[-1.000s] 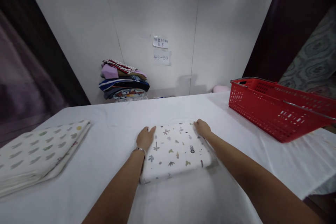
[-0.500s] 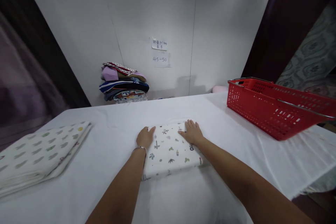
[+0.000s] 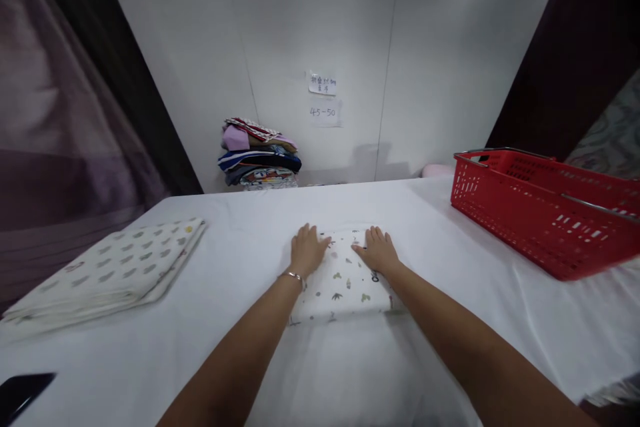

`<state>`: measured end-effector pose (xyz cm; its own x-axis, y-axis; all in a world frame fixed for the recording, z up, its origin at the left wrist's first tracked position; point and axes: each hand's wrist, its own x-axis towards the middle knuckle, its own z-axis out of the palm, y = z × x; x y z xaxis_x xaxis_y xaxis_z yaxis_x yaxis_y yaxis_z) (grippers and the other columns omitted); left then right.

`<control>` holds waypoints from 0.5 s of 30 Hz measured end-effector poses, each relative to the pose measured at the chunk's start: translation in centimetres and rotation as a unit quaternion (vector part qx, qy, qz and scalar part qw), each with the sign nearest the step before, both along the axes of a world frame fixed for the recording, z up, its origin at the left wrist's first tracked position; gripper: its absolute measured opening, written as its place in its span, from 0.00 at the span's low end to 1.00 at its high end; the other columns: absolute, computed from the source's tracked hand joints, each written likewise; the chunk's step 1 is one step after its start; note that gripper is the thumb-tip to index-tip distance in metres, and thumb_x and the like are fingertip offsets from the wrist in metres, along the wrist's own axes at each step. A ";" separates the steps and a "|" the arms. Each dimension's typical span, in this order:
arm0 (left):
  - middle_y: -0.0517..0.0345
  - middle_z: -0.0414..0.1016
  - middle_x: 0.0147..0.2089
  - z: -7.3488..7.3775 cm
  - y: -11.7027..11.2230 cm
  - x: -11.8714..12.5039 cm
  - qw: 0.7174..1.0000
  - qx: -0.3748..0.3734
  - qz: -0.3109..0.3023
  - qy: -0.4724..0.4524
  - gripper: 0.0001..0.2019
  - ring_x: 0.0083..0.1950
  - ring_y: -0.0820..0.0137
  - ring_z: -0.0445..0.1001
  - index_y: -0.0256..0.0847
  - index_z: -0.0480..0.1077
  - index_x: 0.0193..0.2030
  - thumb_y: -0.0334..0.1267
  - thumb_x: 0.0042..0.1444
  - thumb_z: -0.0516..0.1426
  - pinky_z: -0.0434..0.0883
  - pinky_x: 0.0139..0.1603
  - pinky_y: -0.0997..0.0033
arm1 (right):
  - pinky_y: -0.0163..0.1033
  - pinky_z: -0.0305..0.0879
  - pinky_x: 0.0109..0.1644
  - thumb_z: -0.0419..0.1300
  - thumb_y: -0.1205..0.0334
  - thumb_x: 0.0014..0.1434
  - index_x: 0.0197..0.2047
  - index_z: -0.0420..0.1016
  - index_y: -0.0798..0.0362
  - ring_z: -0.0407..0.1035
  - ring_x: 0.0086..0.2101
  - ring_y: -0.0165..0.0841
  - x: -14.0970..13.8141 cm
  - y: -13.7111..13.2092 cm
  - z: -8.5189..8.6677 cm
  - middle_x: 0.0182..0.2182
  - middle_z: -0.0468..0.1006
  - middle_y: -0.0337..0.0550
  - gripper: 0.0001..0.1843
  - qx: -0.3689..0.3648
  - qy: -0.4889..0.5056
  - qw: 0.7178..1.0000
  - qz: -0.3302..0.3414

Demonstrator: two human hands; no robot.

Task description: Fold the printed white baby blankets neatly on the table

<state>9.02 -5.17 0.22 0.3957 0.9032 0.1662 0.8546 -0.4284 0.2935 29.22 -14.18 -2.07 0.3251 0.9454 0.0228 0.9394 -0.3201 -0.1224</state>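
Across the white table [image 3: 240,253], left hand [image 3: 306,250] and right hand [image 3: 379,252] lie spread on a folded cloth [image 3: 343,283], a red basket [image 3: 520,213] standing right.

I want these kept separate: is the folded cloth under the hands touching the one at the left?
Apart. The head view shows it plainly: a stretch of white tablecloth shows between the left cloth and the middle cloth.

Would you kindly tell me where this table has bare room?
The tablecloth is bare between the left hand and the spotted cloth, and between the right hand and red basket. It is crowded at center, where both hands rest on the patterned cloth.
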 end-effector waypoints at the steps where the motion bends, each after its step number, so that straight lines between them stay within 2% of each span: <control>1: 0.44 0.49 0.68 -0.5 -0.6 0.1 0.999 0.013 -0.030 0.017 0.32 0.69 0.58 0.45 0.36 0.56 0.62 0.56 0.58 0.44 0.46 0.65 0.55 | 0.52 0.30 0.64 0.37 0.37 0.60 0.66 0.46 0.68 0.34 0.64 0.45 0.0 0.0 0.0 0.66 0.43 0.59 0.46 0.000 0.001 1.000 -0.001; 3: 0.47 0.45 0.69 -1.5 -1.5 0.1 0.998 0.004 -0.050 0.041 0.34 0.70 0.58 0.41 0.36 0.52 0.65 0.58 0.58 0.41 0.41 0.66 0.52 | 0.52 0.31 0.64 0.37 0.36 0.59 0.66 0.46 0.67 0.34 0.64 0.44 -0.1 0.1 0.1 0.66 0.43 0.58 0.46 0.002 0.004 1.000 0.000; 6: 0.47 0.42 0.70 -2.3 -1.9 -0.3 0.998 -0.017 -0.034 0.055 0.37 0.70 0.58 0.38 0.35 0.49 0.66 0.60 0.58 0.37 0.40 0.66 0.50 | 0.52 0.31 0.64 0.37 0.36 0.59 0.66 0.46 0.66 0.34 0.64 0.44 -0.1 0.1 0.3 0.66 0.43 0.58 0.46 -0.001 0.009 1.000 -0.001; 10: 0.48 0.41 0.70 -2.3 -1.8 -0.4 0.997 -0.032 -0.037 0.055 0.38 0.70 0.59 0.37 0.35 0.47 0.67 0.61 0.57 0.35 0.39 0.66 0.49 | 0.54 0.33 0.63 0.38 0.36 0.59 0.65 0.49 0.64 0.36 0.64 0.44 0.4 -0.5 0.4 0.65 0.46 0.57 0.45 -0.014 0.008 1.000 0.006; 15: 0.50 0.37 0.71 -1.9 -1.9 -0.2 0.996 -0.053 -0.034 0.058 0.39 0.71 0.61 0.34 0.36 0.45 0.68 0.61 0.56 0.35 0.38 0.66 0.48 | 0.57 0.35 0.63 0.37 0.39 0.61 0.66 0.47 0.61 0.33 0.64 0.42 1.2 -1.7 -0.3 0.66 0.42 0.53 0.41 -0.011 -0.011 1.000 0.021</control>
